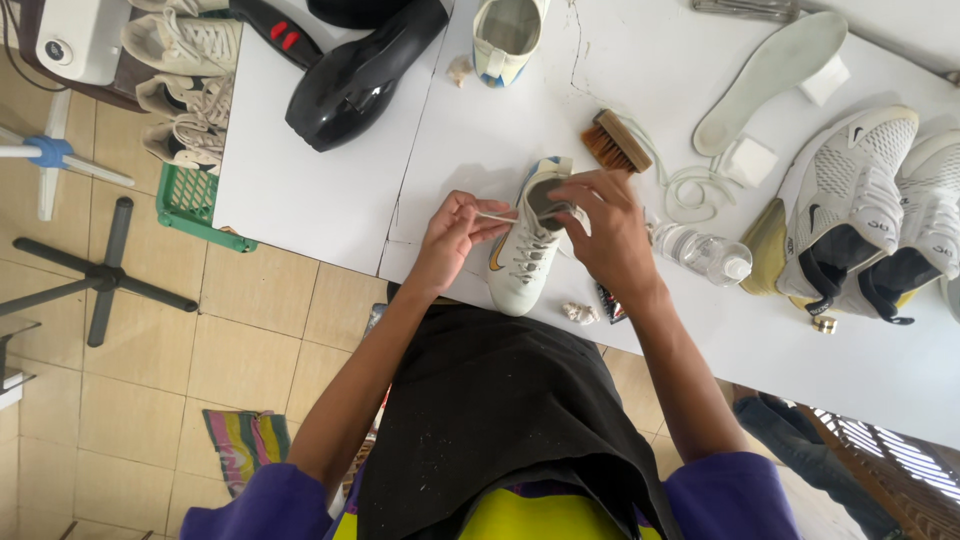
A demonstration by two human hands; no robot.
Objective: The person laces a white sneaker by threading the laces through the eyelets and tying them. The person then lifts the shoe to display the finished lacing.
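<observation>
1. Left hand: fingers pinched shut on a white shoelace, drawn taut sideways toward the shoe's collar.
2. Right hand: curled over the collar of the white high-top shoe, fingertips gripping the opening and what looks like the lace's other end; exact hold hidden beneath the knuckles.
3. Shoe lying between both hands on the white table, toe pointing back toward the body, laces crossed up the front.
4. Step in hand, by the look of it: lacing near the top eyelets. Next move likely calls for steady tension and a precise feed of the lace tip.
5. Just beyond the right hand: wooden brush; further right, loose white lace, plastic bottle on its side, insole, pair of white mesh sneakers.
6. Beyond the left hand: black glossy shoe form.
7. Near the table edge, below the right hand: small crumpled scrap and a dark packet, too small to identify.
8. Top eyelets and lace tip hidden by fingers; sneakers cut off at the right edge.
</observation>
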